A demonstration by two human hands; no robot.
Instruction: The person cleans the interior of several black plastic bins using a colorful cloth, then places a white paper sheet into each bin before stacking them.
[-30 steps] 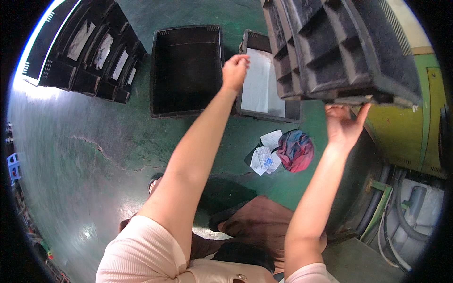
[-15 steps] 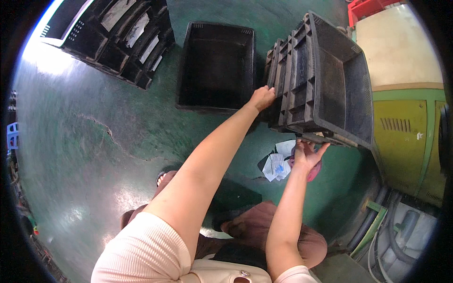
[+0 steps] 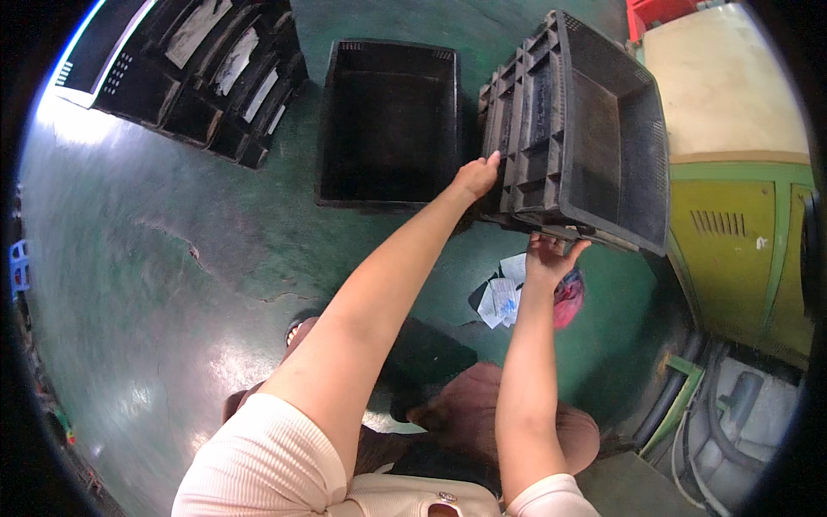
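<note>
A stack of black plastic crates [image 3: 613, 129] stands at the right, its upper crate's open top facing me and to the right. My left hand [image 3: 476, 178] is closed at the left side of the stack, by a lower crate; its fingertips are partly hidden. With the thumb along the near rim and the fingers curled under it, my right hand [image 3: 551, 258] holds the near end of the upper crate. Just left of the stack, a single black crate [image 3: 389, 200] sits on the floor with its open top up.
Another stack of black crates [image 3: 207, 86] with torn paper labels is at the upper left. Papers [image 3: 502, 297] and a pink item [image 3: 568, 302] lie on the green floor below my right hand. A yellow-green cabinet [image 3: 724, 250] and hoses [image 3: 728, 431] are at the right.
The crate at my hands has shifted slightly left and away from me, and my right hand has moved up with it. My left hand keeps nearly the same place.
</note>
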